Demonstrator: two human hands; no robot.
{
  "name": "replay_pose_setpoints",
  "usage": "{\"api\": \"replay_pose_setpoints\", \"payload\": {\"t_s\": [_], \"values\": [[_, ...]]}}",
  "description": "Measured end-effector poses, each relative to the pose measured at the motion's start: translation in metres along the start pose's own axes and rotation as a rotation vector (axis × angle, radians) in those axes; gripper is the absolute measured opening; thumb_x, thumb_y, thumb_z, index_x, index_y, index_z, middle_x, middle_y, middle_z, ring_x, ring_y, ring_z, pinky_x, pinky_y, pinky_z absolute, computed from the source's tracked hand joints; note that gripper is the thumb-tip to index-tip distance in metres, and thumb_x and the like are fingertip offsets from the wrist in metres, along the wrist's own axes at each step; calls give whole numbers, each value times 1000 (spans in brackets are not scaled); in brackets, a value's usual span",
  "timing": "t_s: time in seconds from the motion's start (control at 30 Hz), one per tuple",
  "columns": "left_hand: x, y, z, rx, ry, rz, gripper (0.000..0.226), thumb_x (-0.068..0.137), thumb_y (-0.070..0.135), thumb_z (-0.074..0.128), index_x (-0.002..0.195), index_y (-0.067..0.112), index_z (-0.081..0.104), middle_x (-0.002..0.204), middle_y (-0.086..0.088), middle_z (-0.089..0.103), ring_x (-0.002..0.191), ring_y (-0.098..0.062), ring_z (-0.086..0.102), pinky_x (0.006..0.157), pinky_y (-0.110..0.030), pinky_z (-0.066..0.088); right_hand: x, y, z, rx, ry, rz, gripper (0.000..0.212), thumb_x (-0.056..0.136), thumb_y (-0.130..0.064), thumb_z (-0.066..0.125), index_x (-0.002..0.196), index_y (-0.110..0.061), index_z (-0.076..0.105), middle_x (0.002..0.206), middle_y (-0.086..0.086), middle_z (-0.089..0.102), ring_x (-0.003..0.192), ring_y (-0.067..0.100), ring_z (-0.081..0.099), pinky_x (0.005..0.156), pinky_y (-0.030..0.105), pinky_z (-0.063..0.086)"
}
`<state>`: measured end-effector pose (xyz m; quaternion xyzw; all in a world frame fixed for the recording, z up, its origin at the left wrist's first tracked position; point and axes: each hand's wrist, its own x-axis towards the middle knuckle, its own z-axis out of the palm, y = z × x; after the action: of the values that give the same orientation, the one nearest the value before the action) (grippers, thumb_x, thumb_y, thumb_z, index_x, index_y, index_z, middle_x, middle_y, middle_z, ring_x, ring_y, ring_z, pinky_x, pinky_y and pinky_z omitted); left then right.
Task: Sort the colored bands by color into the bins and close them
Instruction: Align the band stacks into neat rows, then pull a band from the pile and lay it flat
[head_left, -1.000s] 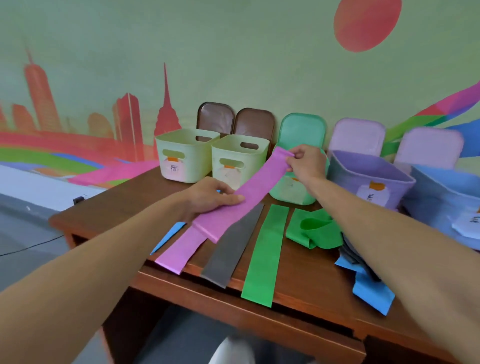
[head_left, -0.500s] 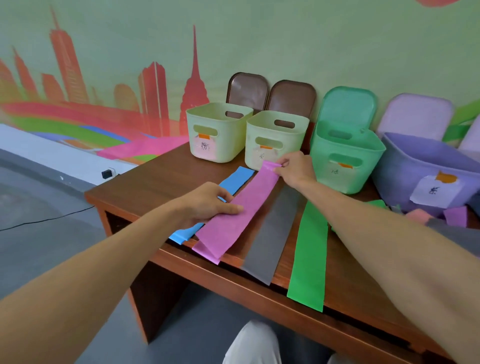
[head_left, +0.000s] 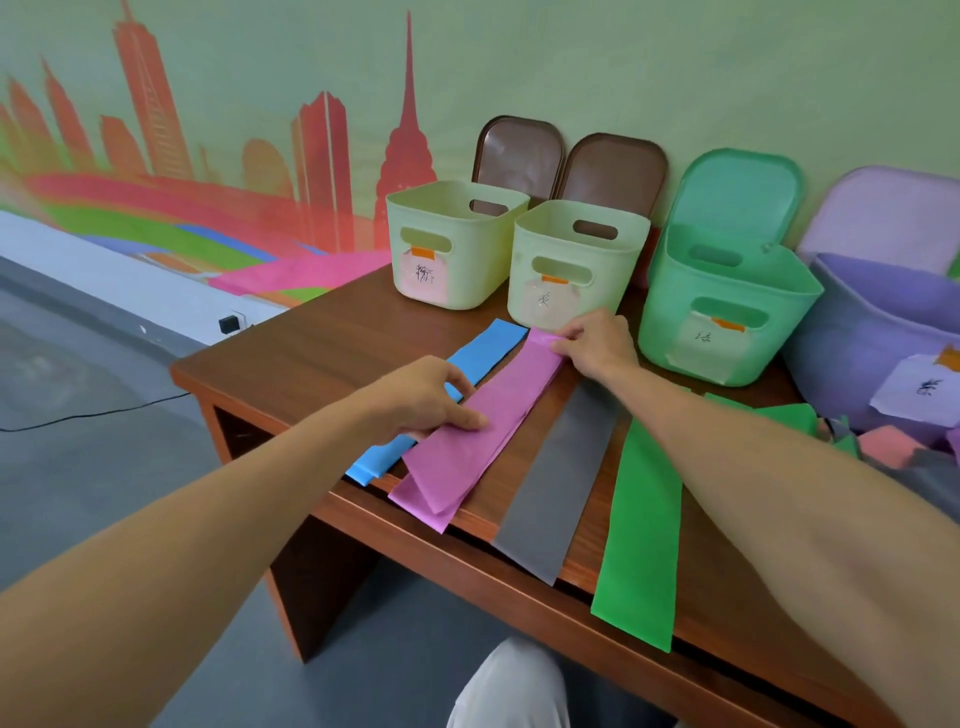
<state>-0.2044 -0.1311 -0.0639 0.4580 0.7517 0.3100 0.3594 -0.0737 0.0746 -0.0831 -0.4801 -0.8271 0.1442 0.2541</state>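
A pink band (head_left: 483, 421) lies flat on the brown table (head_left: 322, 358), doubled at its near end over the table's edge. My right hand (head_left: 597, 345) pinches its far end. My left hand (head_left: 431, 397) presses straight fingers on its middle. A blue band (head_left: 483, 348) lies left of it, a grey band (head_left: 563, 467) and a green band (head_left: 641, 509) to the right. At the back stand two pale yellow bins (head_left: 447, 249) (head_left: 571, 265), a green bin (head_left: 727, 312) and a purple bin (head_left: 872, 343), all uncovered.
Two brown lids (head_left: 519, 150) (head_left: 618, 166), a green lid (head_left: 737, 187) and a lilac lid (head_left: 883, 208) lean on the wall behind the bins. A heap of mixed bands (head_left: 893, 447) lies at the right. My knee (head_left: 509, 686) shows below the table's front edge.
The pink band came down from mid-air onto the table beside the blue band. My right hand moved down and left with its far end. The camera swung left.
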Motion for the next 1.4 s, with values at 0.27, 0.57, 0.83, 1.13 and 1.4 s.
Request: {"api": "replay_pose_setpoints", "payload": {"t_s": [0.27,0.57,0.83,1.13,1.4], "values": [[-1,3,0,72,27,3,53,76,33,77,122,13,60,99,0,58,73,-14,59,54,-17,49,3,2,6,-67,-6,-19,13,84,-22,69,89,-12,75,99,11,71,95,27,62,82,34,51],[-5,8,7,476,95,92,52,79,36,74,121,10,57,122,-9,57,99,-26,62,66,-26,44,1,0,11,-125,-7,-70,20,84,-22,67,101,-13,59,109,11,61,99,29,57,83,38,50],[-11,18,14,755,269,277,39,74,37,77,106,20,63,102,1,53,97,-20,55,77,-31,44,-10,-3,-21,-315,-64,-313,21,87,-18,61,108,-17,62,115,7,54,107,26,52,86,40,48],[-7,58,59,498,183,545,22,84,17,63,105,11,67,101,-5,68,93,-17,60,71,-17,37,-42,13,-115,-377,-374,-443,19,88,-19,64,106,-16,70,106,-1,68,90,11,57,77,20,37],[-14,115,146,338,78,708,17,86,19,62,102,17,68,95,1,64,90,-12,59,73,-18,39,-94,90,-212,-263,-282,-319,16,89,-17,64,101,-11,72,101,-1,72,88,9,62,83,22,46]]}}
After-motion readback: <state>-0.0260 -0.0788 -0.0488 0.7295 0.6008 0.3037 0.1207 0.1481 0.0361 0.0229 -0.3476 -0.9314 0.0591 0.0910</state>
